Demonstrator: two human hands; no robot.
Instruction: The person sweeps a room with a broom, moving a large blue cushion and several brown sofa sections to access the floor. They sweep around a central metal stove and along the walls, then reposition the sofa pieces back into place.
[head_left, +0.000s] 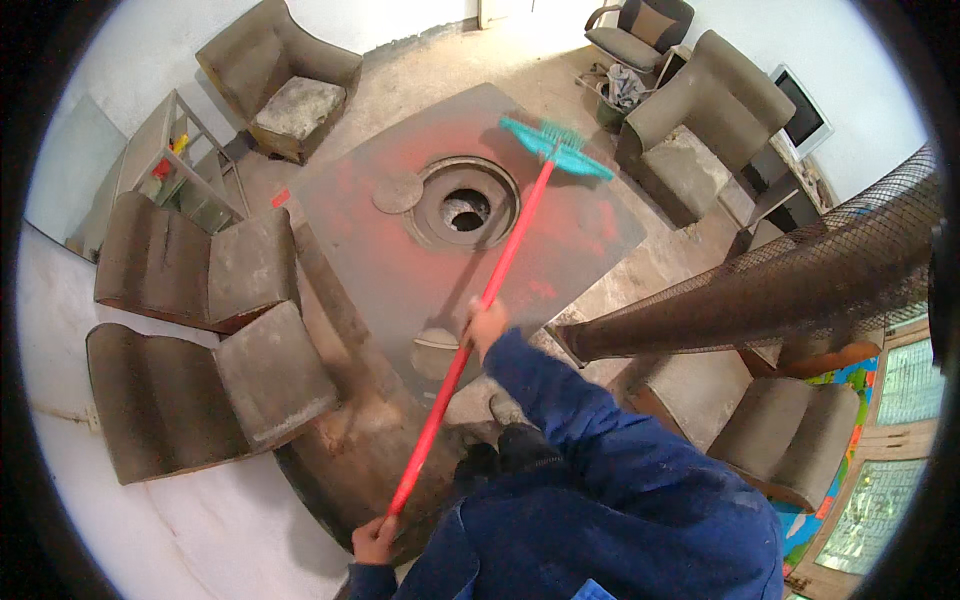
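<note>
Both of my hands hold a broom by its red pole (510, 251). My left hand (373, 541) grips the low end of the pole, close to my body. Farther up, my right hand (486, 327) is closed around the middle of the pole. The teal broom head (551, 148) lies over the far right part of a dusty square stove table (360, 255), its bristles facing away from me. A round stove ring (511, 191) with an open hole sits in the tabletop. Beside it lies a round lid (398, 193); another round plate (433, 358) is near the front corner.
Dusty armchairs (251, 255) stand along the left. More armchairs (686, 157) are on the right, near a bucket (611, 112) with stuff in it. A mesh-wrapped pipe (750, 300) slants in from the right. A shelf (176, 161) stands at the far left.
</note>
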